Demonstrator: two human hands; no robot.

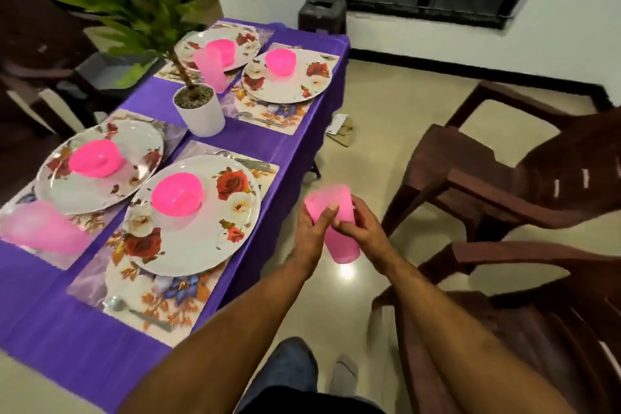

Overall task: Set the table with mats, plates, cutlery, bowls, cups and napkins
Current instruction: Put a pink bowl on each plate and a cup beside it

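A pink cup (336, 225) is held off the desk (285, 141), over the floor, near the nearest plate (201, 235). The left hand (311, 232) and right hand (359, 228) are both clamped around it. It is judged light, thin plastic, somewhat slippery, best gripped mid-wall.

Pink plastic cups (336, 225) are gripped by the left hand (311, 233) and right hand (361, 228) over the floor beside a purple-clothed table (67, 339), where four floral plates (198, 212) are topped with pink bowls (177, 193).
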